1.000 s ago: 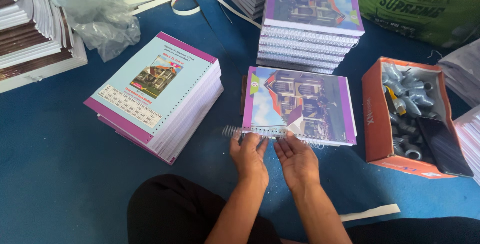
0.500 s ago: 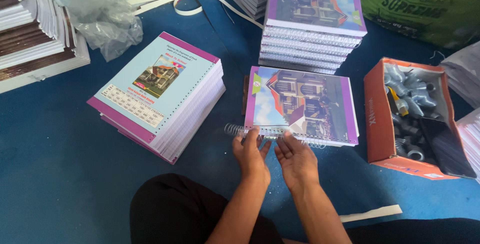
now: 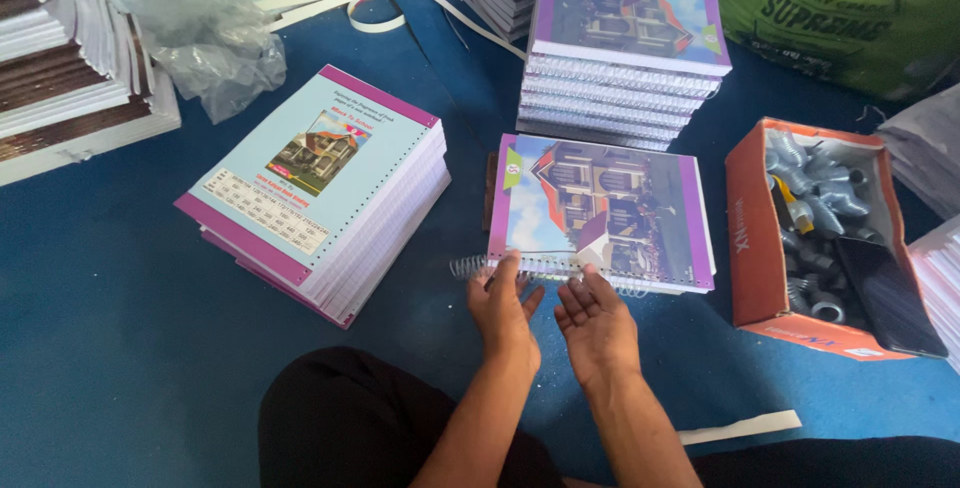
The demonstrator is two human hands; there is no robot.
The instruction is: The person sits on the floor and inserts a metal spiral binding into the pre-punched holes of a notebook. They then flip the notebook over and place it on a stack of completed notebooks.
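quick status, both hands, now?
Left hand: open, fingers resting on the spiral wire coil at the notebook edge, no grip.
Right hand: open, palm up, holding nothing.

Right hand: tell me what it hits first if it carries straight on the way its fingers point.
The right hand points away from the person, at the near edge of the notebook. It would probably meet the wire spiral along that edge first, then the cover; height above the spiral is unclear.
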